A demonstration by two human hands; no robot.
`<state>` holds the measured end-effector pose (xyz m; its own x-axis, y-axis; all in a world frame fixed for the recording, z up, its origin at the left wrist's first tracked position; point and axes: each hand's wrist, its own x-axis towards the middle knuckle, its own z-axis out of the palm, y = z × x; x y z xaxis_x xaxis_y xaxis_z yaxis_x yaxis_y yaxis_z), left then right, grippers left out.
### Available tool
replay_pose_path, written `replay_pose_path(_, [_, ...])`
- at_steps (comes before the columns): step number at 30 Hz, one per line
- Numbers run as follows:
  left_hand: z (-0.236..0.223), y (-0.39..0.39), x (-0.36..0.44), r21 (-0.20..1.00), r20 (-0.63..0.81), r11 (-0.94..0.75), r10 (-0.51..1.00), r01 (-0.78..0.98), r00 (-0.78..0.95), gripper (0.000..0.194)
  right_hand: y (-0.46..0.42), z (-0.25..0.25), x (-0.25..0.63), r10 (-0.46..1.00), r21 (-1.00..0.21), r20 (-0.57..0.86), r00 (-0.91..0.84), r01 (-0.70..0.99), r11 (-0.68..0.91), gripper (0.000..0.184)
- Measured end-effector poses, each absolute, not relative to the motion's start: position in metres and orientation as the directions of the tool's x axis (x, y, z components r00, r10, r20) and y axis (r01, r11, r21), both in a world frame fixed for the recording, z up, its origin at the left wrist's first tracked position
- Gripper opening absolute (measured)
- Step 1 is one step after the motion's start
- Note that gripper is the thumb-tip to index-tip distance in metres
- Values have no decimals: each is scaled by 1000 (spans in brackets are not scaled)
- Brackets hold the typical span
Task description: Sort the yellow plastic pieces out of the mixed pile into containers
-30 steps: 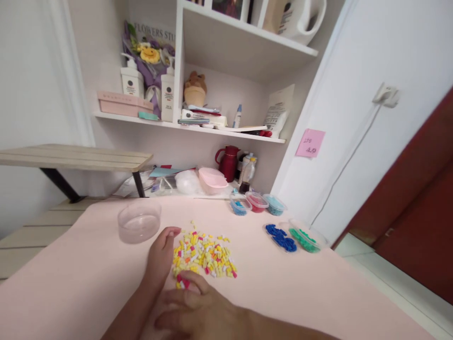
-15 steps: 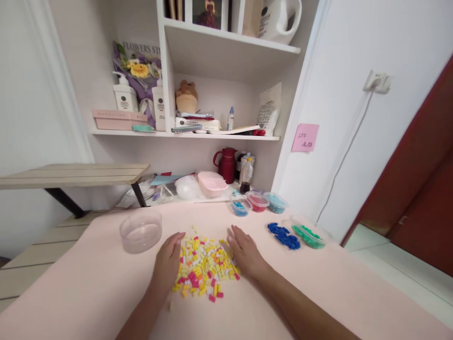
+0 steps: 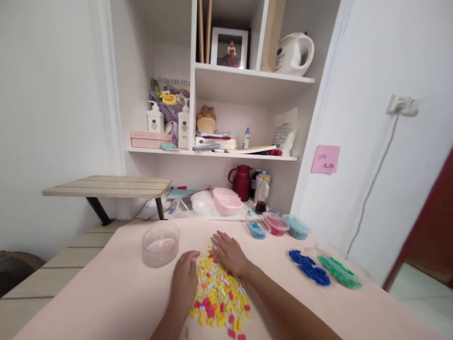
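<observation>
Small plastic pieces in yellow, pink, white and orange [image 3: 221, 295] lie in a loose heap on the pale pink tabletop [image 3: 106, 293], right between my two bare hands, and they spread towards the near edge of my view. On the left side of the heap I've got the left hand [image 3: 186, 278], partly open, fingers gently curled, thumb side along the pieces, with nothing visibly gripped. Across from it, my right hand [image 3: 229, 252] is open at the far right of the heap, palm down, fingers spread and reaching away from me; whatever sits under that palm, I can't tell. Just left of the left hand stands a clear round plastic dish [image 3: 161, 248]. Over to the right I see a clear shallow tray of dark blue pieces [image 3: 311, 269], and beside it a clear plastic tub of green pieces [image 3: 339, 273]. Further back, in a row, come a small clear tub of bright blue pieces [image 3: 256, 230], a clear tub with red contents [image 3: 276, 224] and a clear tub with light blue contents [image 3: 297, 228]. Behind the tabletop, a pale pink plastic container [image 3: 227, 201] sits near a dark red jug [image 3: 242, 183].
</observation>
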<state>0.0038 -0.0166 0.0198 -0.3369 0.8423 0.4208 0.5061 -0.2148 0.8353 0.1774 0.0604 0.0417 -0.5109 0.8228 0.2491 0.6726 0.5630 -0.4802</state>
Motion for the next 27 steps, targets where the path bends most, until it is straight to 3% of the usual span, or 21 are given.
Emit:
replay_pose_path(2, [19, -18, 4, 830, 419, -210, 846, 517, -330, 32, 72, 39, 174, 823, -473, 208, -528, 682, 557, 54])
replay_pose_path(4, [19, -20, 6, 826, 408, -198, 855, 528, -319, 33, 79, 38, 171, 782, -559, 225, -581, 580, 592, 56])
replay_pose_path(6, [20, -22, 9, 814, 378, -160, 875, 558, -302, 34, 81, 42, 167, 758, -646, 280, -589, 469, 602, 62])
replay_pose_path(8, [22, -23, 11, 784, 349, -116, 895, 610, -278, 36, 79, 50, 157, 761, -656, 371, -532, 430, 621, 54])
replay_pose_path(11, [24, -23, 12, 735, 330, -77, 908, 674, -257, 38, 67, 66, 130, 724, -524, 487, -488, 499, 690, 35])
replay_pose_path(15, [25, -19, 8, 769, 315, -51, 898, 637, -309, 29, 46, 87, 84, 623, -240, 447, -641, 585, 774, 60])
replay_pose_path(17, [26, -17, 5, 787, 298, -49, 903, 615, -309, 26, 42, 95, 66, 623, -179, 415, -663, 613, 770, 53])
replay_pose_path(20, [28, -15, 0, 799, 267, -28, 911, 600, -314, 23, 44, 99, 55, 626, -118, 383, -680, 636, 763, 10])
replay_pose_path(23, [26, -12, -4, 773, 255, -28, 928, 633, -271, 23, 50, 99, 63, 596, -122, 408, -692, 605, 786, 6])
replay_pose_path(27, [20, -7, -8, 769, 325, -137, 925, 624, -198, 28, 43, 107, 106, 618, -224, 543, -568, 612, 758, 7])
